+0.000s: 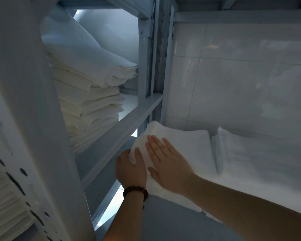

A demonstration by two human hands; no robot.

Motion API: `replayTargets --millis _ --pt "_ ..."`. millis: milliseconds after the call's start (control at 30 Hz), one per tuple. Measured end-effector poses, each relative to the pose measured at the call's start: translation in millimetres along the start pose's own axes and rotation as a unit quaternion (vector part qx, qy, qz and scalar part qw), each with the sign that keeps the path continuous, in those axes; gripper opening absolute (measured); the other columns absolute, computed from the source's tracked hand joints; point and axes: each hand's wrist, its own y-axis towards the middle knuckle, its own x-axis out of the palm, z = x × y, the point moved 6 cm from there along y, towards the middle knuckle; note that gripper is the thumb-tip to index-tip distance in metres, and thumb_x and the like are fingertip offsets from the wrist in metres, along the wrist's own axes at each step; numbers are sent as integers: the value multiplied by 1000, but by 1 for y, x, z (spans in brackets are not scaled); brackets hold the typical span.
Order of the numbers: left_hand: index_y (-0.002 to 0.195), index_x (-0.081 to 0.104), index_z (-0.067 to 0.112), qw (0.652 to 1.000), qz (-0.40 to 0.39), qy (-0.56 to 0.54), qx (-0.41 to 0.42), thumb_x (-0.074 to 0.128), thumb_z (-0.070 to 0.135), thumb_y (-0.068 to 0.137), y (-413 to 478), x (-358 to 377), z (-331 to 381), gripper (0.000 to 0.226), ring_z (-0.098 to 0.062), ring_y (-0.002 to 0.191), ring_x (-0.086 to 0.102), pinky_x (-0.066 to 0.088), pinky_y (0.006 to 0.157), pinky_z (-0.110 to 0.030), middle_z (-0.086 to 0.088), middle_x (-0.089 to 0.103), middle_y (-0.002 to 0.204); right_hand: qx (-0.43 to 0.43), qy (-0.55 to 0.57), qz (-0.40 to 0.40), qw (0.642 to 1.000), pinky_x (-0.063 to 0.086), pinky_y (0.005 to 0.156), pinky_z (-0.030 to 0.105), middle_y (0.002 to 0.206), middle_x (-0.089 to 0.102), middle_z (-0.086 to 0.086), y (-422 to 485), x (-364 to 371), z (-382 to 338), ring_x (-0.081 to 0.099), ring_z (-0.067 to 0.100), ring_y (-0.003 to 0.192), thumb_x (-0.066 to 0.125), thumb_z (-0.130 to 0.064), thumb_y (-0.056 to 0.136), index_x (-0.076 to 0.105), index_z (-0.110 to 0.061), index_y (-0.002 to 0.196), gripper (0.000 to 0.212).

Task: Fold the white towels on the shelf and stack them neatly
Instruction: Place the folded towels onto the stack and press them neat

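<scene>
A folded white towel lies on top of a white pile on the right-hand shelf. My right hand rests flat on it, palm down, fingers spread. My left hand, with a bead bracelet on the wrist, presses against the towel's near left corner, thumb on top and fingers beside the edge. A second folded white towel lies just to the right, against the tiled wall.
A tall stack of folded white linen fills the left shelf bay. A grey metal upright and a shelf rail divide the two bays. A perforated white post stands close at left. More folded linen shows at lower left.
</scene>
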Motion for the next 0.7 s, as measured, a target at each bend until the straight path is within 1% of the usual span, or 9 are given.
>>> replayTargets --millis 67,100,200,267,300,367,467,567,700 --pt "107 56 8 998 -39 13 -42 49 50 88 2 6 3 47 -15 77 52 39 55 -23 -10 56 106 29 24 -56 998 -12 116 44 157 -11 13 5 6 25 -17 24 144 9 -56 95 -13 -9 145 72" --pt "106 55 4 997 -51 15 -62 52 50 87 3 7 4 50 -18 76 54 35 51 -21 -14 56 105 31 31 -87 995 -14 116 42 156 -17 11 4 14 31 -20 23 143 7 -60 93 -17 -11 145 75" --pt "95 56 2 995 -54 -7 -88 60 45 84 4 6 13 45 -28 80 59 37 51 -23 -16 58 96 19 75 -159 984 -13 115 38 156 -19 11 -1 36 28 -19 23 144 20 -66 90 -19 -13 146 86" --pt "78 52 15 993 -59 -56 -85 64 38 83 9 5 25 26 -25 78 58 39 54 -24 -6 57 84 11 70 -154 985 -14 113 38 155 -20 12 -3 40 25 -19 26 144 30 -62 90 -20 -11 145 90" --pt "75 49 19 992 -69 -68 -76 65 35 83 14 7 32 24 -22 78 57 42 59 -26 -2 57 83 11 68 -146 987 -15 113 38 155 -19 13 -3 40 25 -18 27 144 33 -59 90 -20 -11 145 90" --pt "87 56 17 989 -134 -34 -47 65 33 83 27 17 42 19 -19 86 57 48 74 -31 -2 61 96 19 74 -128 989 -15 113 38 156 -17 13 -3 40 28 -16 27 145 34 -56 91 -19 -11 145 89" --pt "121 58 15 975 -219 44 1 60 23 85 37 31 49 37 -19 100 58 46 85 -31 -2 62 115 39 83 -120 988 -11 116 40 157 -11 15 -7 42 28 -12 29 145 31 -55 92 -15 -12 147 84" --pt "129 56 22 972 -216 47 78 52 8 87 28 38 66 45 -19 107 57 46 97 -34 -4 61 122 79 83 -125 985 -4 119 46 157 -8 17 -11 42 28 -9 32 145 27 -53 95 -10 -10 148 78" --pt "126 57 29 951 -188 48 240 53 6 89 3 51 113 44 -13 112 55 35 97 -17 4 59 129 175 124 -95 972 -6 117 46 155 -15 20 -4 34 40 -16 35 143 27 -47 98 -19 -5 144 78"
